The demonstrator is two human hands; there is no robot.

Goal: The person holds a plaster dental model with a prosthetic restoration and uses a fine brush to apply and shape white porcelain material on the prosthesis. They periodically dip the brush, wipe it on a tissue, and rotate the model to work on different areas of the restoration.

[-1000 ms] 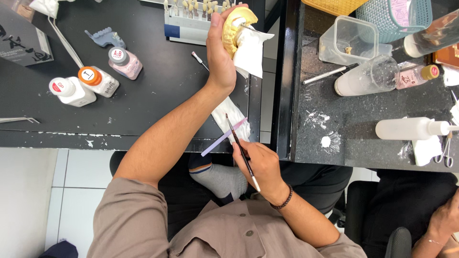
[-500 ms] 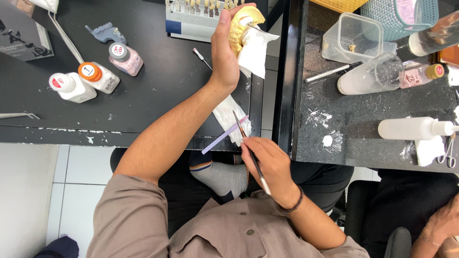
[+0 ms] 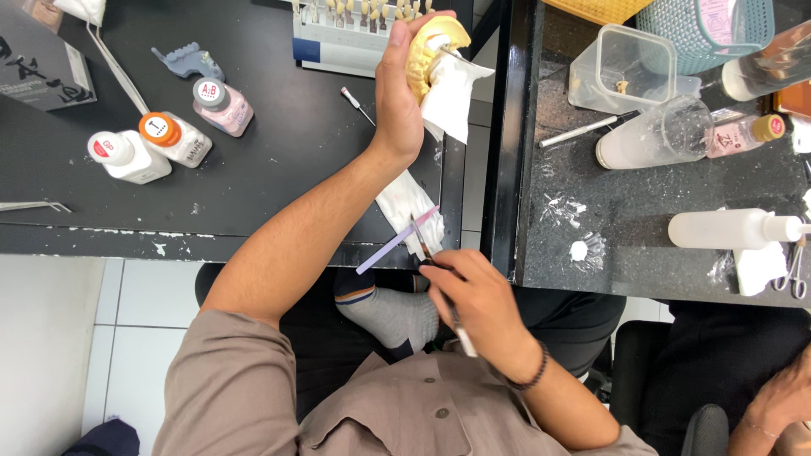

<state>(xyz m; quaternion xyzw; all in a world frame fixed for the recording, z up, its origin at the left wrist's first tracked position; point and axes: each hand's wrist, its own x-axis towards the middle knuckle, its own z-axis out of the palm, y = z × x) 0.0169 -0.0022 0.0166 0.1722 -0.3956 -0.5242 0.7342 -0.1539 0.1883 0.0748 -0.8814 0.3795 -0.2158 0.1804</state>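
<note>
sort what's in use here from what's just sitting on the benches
In use: left hand holding yellow dental model with white tissue; right hand holding thin brush over white pad.

Lying about: three small bottles, clear tub, squeeze bottle.

left arm reaches far forward, its left hand [image 3: 401, 93] curled shut in a grip; right hand [image 3: 477, 304] stays near the body, fingers pinched together.
</note>
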